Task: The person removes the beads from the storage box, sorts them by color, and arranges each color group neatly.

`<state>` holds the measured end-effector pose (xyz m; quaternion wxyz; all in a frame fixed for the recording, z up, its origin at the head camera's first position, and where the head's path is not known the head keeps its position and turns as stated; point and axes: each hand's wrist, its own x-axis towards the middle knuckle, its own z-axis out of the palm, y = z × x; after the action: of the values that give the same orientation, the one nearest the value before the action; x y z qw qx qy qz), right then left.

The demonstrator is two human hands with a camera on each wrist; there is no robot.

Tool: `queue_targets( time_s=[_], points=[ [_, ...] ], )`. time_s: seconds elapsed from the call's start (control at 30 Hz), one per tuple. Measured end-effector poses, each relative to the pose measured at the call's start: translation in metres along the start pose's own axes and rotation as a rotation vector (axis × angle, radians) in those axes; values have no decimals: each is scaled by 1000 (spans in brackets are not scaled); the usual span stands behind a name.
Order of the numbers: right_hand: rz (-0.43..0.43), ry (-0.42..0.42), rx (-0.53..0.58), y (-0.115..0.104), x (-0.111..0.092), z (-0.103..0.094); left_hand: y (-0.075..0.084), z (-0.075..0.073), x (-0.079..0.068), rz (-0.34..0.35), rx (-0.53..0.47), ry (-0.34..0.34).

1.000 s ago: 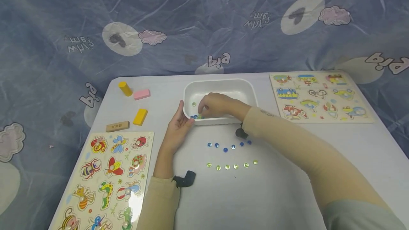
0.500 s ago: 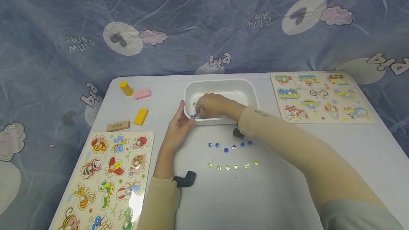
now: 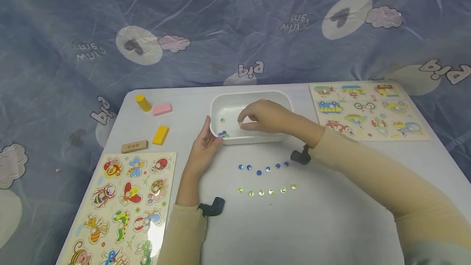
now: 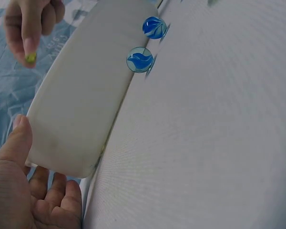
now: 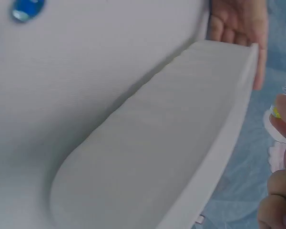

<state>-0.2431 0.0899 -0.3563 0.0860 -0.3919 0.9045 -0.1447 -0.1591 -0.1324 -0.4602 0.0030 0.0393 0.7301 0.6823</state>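
Observation:
My left hand (image 3: 204, 146) holds the left end of a white plastic tray (image 3: 254, 139), its thumb at the rim and its other fingers curled by the end wall. Over the tray, my right hand (image 3: 270, 117) pinches a yellow-green glass marble (image 4: 31, 57) between thumb and forefinger. Inside the tray a lone green marble (image 3: 222, 120) lies near the left wall, and blue marbles (image 3: 223, 133) with a green one gather in the near left corner. In front of it is a row of several blue marbles (image 3: 259, 172), and nearer still a row of several yellow-green marbles (image 3: 261, 192).
An insect puzzle board (image 3: 123, 203) lies at the left, a vehicle puzzle board (image 3: 364, 111) at the back right. Beyond the insect board are a wooden block (image 3: 134, 147), a yellow block (image 3: 160, 135), a pink block (image 3: 162, 109) and a yellow cylinder (image 3: 143, 103).
My right hand has lifted from the tray's near left corner and moved right, a yellow-green marble now showing at its fingertips. The left hand and the tray have stayed put.

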Motion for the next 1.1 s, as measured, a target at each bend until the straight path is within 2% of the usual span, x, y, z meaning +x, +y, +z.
queue_targets(
  time_s=[0.17, 0.3, 0.43, 0.6, 0.83, 1.1],
  points=[
    [72, 51, 10, 0, -48, -13, 1, 1, -2, -10, 33, 18],
    [134, 63, 40, 4, -85, -15, 1, 1, -2, -3, 13, 20],
    [206, 59, 70, 14, -121, -7, -1, 1, -2, 8, -2, 14],
    [295, 31, 165, 28, -159, 15, -6, 2, 1, 26, 1, 18],
    [331, -41, 215, 37, -187, 48, 1, 3, -1, 28, -6, 12],
    [364, -73, 202, 35, -195, 62, 2, 3, -1, 40, -42, -3]
  ],
)
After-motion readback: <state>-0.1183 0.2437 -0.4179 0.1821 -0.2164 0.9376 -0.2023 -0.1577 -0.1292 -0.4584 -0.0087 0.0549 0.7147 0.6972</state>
